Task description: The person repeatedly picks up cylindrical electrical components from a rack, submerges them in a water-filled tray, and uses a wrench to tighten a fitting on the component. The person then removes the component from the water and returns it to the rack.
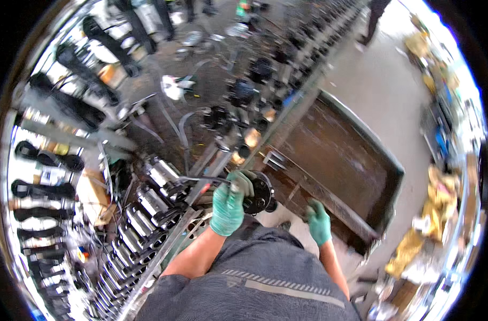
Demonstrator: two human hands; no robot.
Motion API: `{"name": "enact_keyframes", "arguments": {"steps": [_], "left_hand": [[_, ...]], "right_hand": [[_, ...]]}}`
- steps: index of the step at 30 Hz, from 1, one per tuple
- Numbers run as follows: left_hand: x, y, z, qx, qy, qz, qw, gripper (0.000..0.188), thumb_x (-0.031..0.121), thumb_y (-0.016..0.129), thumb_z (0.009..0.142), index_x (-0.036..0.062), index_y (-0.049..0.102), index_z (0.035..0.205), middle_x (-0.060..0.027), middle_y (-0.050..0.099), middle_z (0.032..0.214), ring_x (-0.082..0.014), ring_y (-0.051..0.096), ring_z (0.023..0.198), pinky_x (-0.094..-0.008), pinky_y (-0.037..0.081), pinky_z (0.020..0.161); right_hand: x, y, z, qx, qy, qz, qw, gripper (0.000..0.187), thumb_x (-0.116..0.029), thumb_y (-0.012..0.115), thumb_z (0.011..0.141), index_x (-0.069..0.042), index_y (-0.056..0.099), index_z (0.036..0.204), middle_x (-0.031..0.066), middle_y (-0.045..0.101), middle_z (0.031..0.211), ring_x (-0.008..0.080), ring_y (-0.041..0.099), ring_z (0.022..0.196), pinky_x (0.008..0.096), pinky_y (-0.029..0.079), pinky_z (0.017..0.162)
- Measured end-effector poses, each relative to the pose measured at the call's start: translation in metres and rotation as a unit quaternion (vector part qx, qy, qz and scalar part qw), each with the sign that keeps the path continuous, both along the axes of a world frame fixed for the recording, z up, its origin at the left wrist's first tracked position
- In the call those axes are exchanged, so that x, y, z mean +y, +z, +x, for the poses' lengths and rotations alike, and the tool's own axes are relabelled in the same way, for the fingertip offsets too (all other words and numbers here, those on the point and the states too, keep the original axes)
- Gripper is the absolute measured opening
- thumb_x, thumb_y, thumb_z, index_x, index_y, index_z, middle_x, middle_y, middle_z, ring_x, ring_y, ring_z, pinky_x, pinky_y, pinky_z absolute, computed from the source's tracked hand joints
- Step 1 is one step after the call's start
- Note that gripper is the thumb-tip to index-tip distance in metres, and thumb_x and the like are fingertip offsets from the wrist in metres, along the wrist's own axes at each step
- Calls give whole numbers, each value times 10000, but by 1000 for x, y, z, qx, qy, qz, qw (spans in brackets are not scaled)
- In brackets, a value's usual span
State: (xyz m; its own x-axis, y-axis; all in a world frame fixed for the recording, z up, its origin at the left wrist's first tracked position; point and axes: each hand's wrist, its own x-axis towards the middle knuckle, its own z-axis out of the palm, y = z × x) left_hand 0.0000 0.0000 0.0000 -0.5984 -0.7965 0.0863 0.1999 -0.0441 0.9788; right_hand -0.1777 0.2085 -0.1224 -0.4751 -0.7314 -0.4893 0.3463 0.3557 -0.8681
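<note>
A black, round, disc-faced metal part (262,193) with small holes and bright spots around its face sits just right of the left hand in a green knitted glove (230,206), in front of the wearer's body. Its left edge is hidden behind the glove.

Just left of that grip, a grey metal bench rail (187,216) runs diagonally, with a row of shiny silver metal cylinders (152,199) beyond it. Ahead and to the right lies a dark-brown, rectangular metal tray (329,150) with a raised rim; bare grey floor (372,91) stretches past its far side.

The left hand is closed on the black part, its fingers bent over the near-left edge. A thin dark rod (201,178) reaches this glove from the left; whether it is held is unclear. The right hand in a matching green glove (319,224), well right of the grip, appears over the tray's near side, fingers loosely bent; how far open, or whether it touches anything, cannot be told.
</note>
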Motion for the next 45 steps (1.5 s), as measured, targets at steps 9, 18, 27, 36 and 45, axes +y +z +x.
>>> {"name": "enact_keyframes", "arguments": {"steps": [9,18,27,36,45], "left_hand": [[38,-97,-67,-69,-126,198,970,437,496,530,1080,75,617,999,-34,641,970,-171,583,961,-369,469,941],[7,-257,-111,-498,-156,-101,847,588,523,543,1054,-26,716,933,-224,695,871,-367,670,897,-437,475,917],[3,-200,-82,-342,-244,-231,878,392,346,619,1026,-7,694,1179,-230,733,1068,-406,695,1042,-468,526,951],[61,-180,-104,-316,-232,-188,900,725,239,922,803,-17,478,1316,-137,598,1216,-229,589,1089,-350,474,1012],[56,-180,-113,-373,-243,-181,877,677,194,924,783,-29,470,1233,-144,656,1111,-230,630,974,-352,513,929]], "right_hand": [[120,39,-10,107,-200,136,964,493,7,520,898,-19,602,1383,87,737,1038,124,637,641,275,512,511],[103,36,-47,371,-65,325,868,421,-218,647,868,-5,683,1230,275,706,1141,435,674,1086,479,541,944],[108,30,-25,408,-114,289,858,613,-402,727,944,-33,557,1403,205,675,1163,348,703,1017,445,569,892],[294,-50,-2,338,-468,404,710,388,-354,736,931,-52,636,1154,205,721,1024,409,696,933,478,547,830],[388,-88,-36,206,-415,501,731,518,-426,745,920,-54,621,1258,233,740,1078,423,704,1010,473,556,868]]}}
